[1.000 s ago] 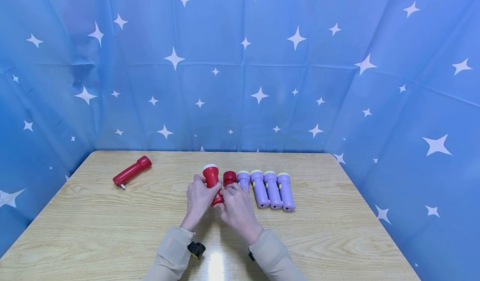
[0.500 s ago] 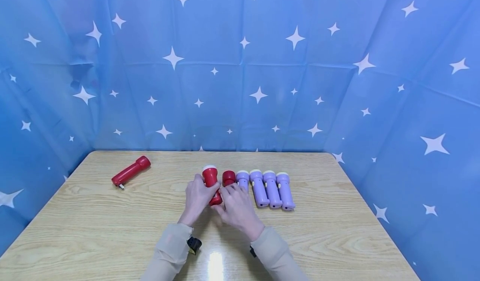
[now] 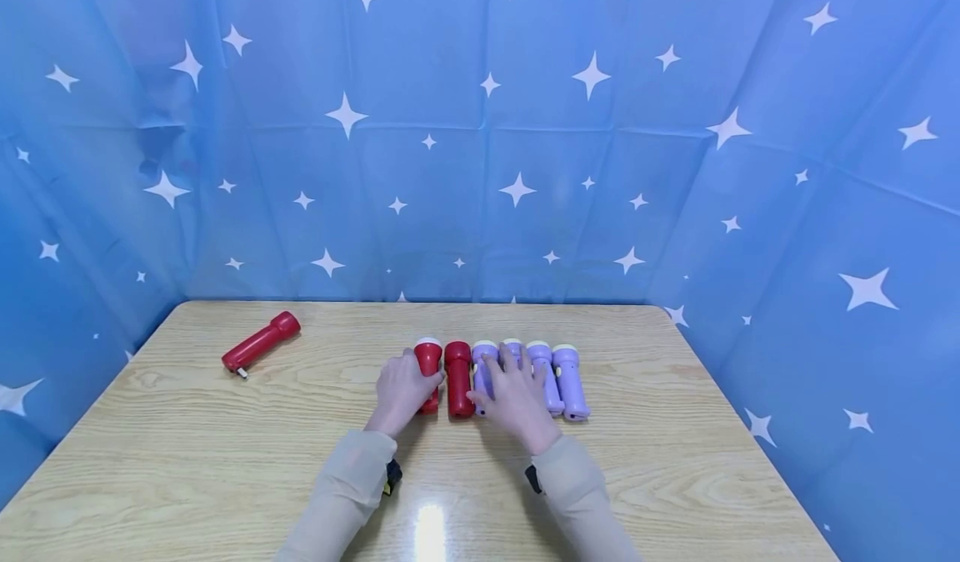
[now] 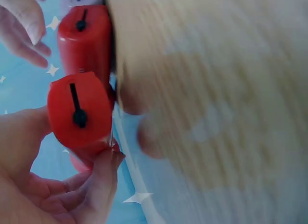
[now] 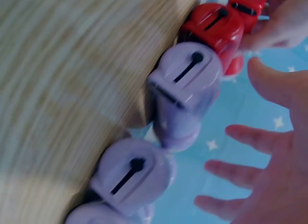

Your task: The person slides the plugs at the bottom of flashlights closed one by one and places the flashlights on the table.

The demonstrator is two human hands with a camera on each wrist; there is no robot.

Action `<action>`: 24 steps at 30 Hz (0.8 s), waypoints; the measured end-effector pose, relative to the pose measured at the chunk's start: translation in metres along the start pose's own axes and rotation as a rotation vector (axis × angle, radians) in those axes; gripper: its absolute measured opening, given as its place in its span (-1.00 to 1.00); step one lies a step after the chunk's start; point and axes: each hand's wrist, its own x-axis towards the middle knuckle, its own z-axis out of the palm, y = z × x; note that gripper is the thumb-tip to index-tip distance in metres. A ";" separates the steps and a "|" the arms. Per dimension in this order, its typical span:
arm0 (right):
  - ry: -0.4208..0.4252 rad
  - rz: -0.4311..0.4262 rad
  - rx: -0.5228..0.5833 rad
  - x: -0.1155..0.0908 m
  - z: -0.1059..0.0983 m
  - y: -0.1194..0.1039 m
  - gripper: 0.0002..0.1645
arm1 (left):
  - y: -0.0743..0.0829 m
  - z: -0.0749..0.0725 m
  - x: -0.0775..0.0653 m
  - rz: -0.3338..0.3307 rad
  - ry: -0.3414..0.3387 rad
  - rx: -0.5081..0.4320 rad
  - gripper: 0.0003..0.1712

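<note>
My left hand [image 3: 401, 391] grips a red flashlight [image 3: 428, 360] with a white rim; its red end [image 4: 79, 111] shows between thumb and fingers in the left wrist view. Right beside it, a second red flashlight [image 3: 459, 383] lies with its head toward the back. Several purple flashlights [image 3: 572, 387] continue the row to the right. My right hand [image 3: 517, 399] hovers over the left part of the purple ones, its fingers spread and holding nothing. In the right wrist view a gap separates these fingers from the purple flashlight [image 5: 187, 72].
Another red flashlight [image 3: 261, 341] lies slanted at the back left, a small pale piece sticking out near its lower end. The wooden table [image 3: 675, 479] ends at a blue curtain [image 3: 450, 170] with white stars.
My right hand has let go of the red flashlight and moved right over the purple ones, its fingers spreading. My left hand has brought the red flashlight down and right, beside the second red one.
</note>
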 end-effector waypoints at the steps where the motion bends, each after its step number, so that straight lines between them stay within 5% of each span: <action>1: -0.015 0.023 0.000 0.000 0.000 0.002 -0.23 | 0.000 0.001 0.000 -0.003 -0.007 0.006 -0.53; 8: -0.103 0.111 0.025 0.000 0.000 0.009 -0.16 | 0.002 0.003 0.002 -0.003 -0.033 0.037 -0.48; 24: -0.156 0.128 0.034 0.000 0.002 0.012 -0.24 | -0.001 0.002 0.003 -0.005 -0.097 0.009 -0.54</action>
